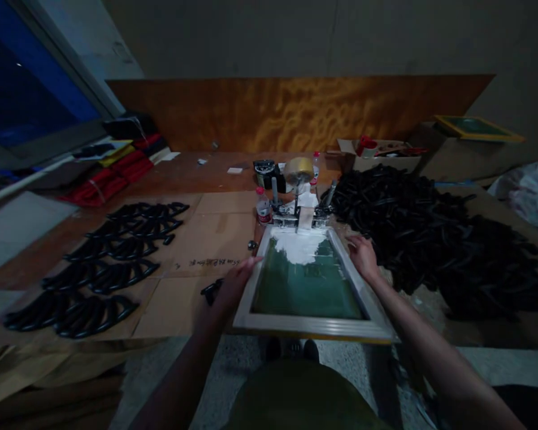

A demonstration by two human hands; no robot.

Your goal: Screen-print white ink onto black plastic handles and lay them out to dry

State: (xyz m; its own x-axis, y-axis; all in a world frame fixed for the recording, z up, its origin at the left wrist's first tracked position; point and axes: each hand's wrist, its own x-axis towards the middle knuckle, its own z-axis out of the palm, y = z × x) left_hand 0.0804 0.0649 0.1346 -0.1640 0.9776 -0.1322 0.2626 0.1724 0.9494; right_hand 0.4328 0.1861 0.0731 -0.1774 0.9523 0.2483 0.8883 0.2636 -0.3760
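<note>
A screen-printing frame (311, 325) with green mesh and a patch of white ink (299, 245) at its far end lies in front of me, hinged to a clamp (296, 215) at the back. My left hand (235, 280) rests on the frame's left rail, fingers closed over the edge. My right hand (363, 255) grips the right rail near the far end. A small black part (210, 291) lies just left of my left hand, partly hidden.
Rows of black curved parts (103, 269) lie on cardboard at the left. A big heap of the same black parts (434, 233) fills the right. Bottles (263, 206), a tape roll (298, 170) and tins stand behind the frame. Red cloth (112, 176) lies far left.
</note>
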